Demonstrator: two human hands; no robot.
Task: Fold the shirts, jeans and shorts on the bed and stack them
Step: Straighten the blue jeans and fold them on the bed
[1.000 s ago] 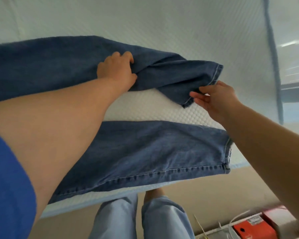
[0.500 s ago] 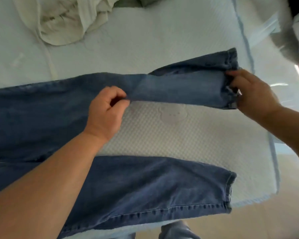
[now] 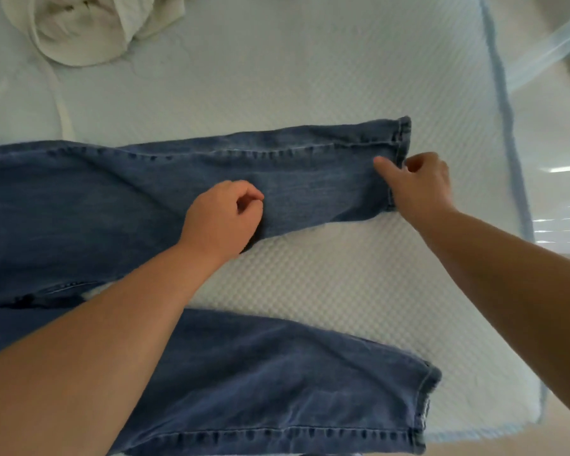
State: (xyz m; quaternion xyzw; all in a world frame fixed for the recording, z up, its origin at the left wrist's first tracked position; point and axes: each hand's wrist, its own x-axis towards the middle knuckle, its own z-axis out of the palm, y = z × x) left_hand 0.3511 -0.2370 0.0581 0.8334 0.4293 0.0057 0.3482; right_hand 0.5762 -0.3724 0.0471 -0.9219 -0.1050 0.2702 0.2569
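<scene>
Blue jeans (image 3: 310,172) lie spread on the white quilted mattress (image 3: 310,77), both legs pointing right with a gap of bare mattress between them. My left hand (image 3: 222,215) sits with curled fingers on the lower edge of the far leg, about midway along, and grips the denim there. At that leg's hem, my right hand (image 3: 418,182) pinches the cloth, thumb on top. The near leg (image 3: 277,373) lies flat by the bed's front edge, untouched.
A crumpled cream garment (image 3: 86,24) lies at the far left of the bed, a strap trailing from it toward the jeans. The mattress's blue-piped right edge (image 3: 504,126) runs close past my right hand. The floor shows at the bottom right.
The far leg, twisted and folded over a second ago, has been pulled out straight to the right and now lies nearly flat. Both hands came down with it.
</scene>
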